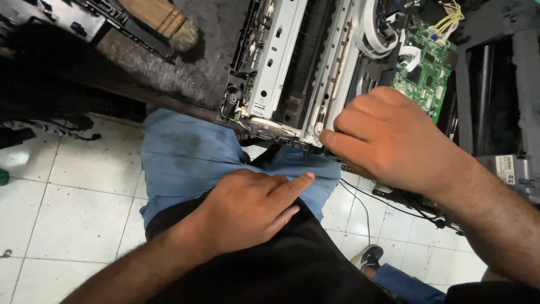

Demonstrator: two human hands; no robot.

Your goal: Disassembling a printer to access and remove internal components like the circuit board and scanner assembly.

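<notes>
Fingers (329, 141) of your right hand (388, 141) pinch the opened printer's metal frame (275, 67) edge; your left hand (247, 208) rests loosely, empty, index extended, below them.

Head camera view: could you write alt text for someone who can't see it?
Seen from above, a person's right hand grips the near edge of an opened printer chassis with bare metal rails and a green circuit board. Their left hand rests on their lap, forefinger pointing toward the machine, above a white tiled floor.
</notes>
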